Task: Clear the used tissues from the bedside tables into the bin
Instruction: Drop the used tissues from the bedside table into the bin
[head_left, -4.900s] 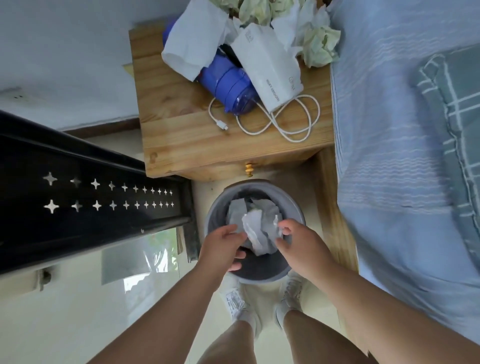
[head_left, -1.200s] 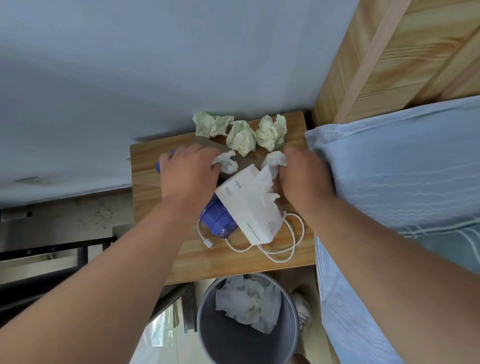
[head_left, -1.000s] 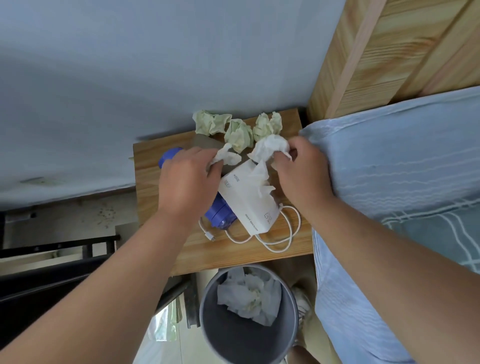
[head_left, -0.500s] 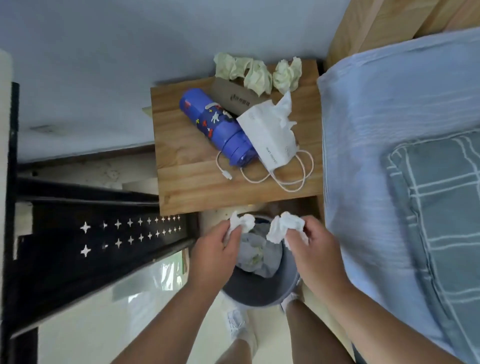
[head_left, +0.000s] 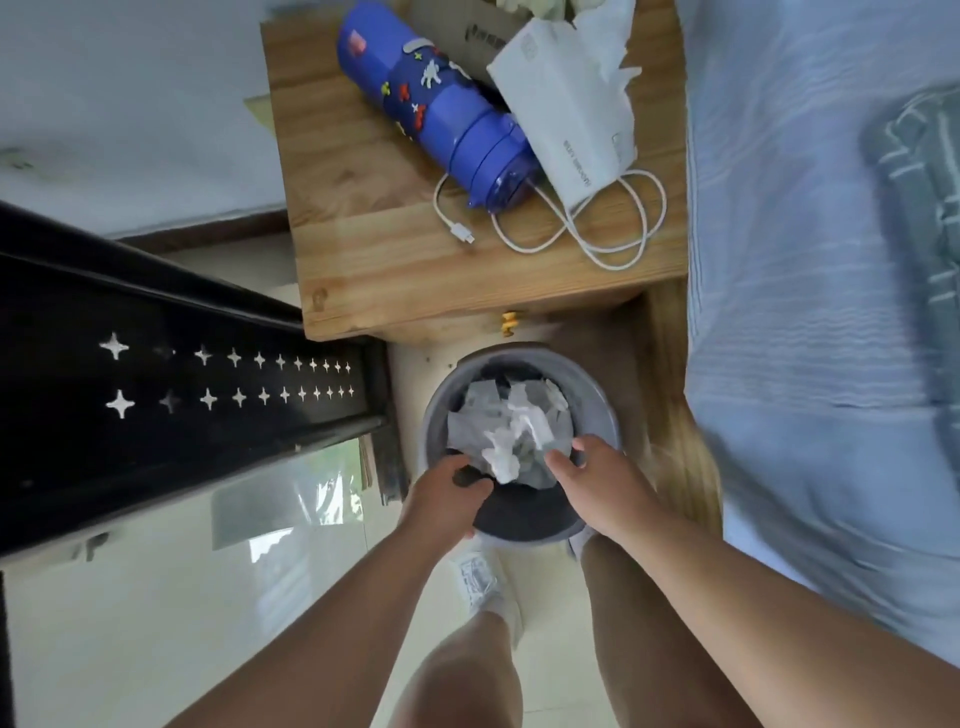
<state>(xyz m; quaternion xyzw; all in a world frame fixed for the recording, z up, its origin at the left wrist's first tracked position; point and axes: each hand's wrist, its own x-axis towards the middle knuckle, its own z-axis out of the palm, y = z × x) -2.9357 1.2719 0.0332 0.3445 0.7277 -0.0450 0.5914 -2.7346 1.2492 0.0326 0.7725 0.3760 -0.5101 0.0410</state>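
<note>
A round grey bin (head_left: 605, 405) stands on the floor in front of the wooden bedside table (head_left: 395, 260). Crumpled white tissues (head_left: 511, 431) lie inside it. My left hand (head_left: 449, 496) and my right hand (head_left: 597, 480) hover over the bin's near rim, fingers apart, holding nothing. At the table's far edge, pale green crumpled tissues (head_left: 535, 6) are cut off by the top of the frame.
On the table lie a blue bottle (head_left: 436, 104) on its side, a white tissue pack (head_left: 569, 104), a brown card (head_left: 462, 31) and a coiled white cable (head_left: 587, 218). A bed with blue sheets (head_left: 810, 260) is at right, a black metal frame (head_left: 156, 389) at left.
Half a second ago each hand held a white tissue above the bin. Both tissues are now in the bin and both hands are open. The view has tilted further down.
</note>
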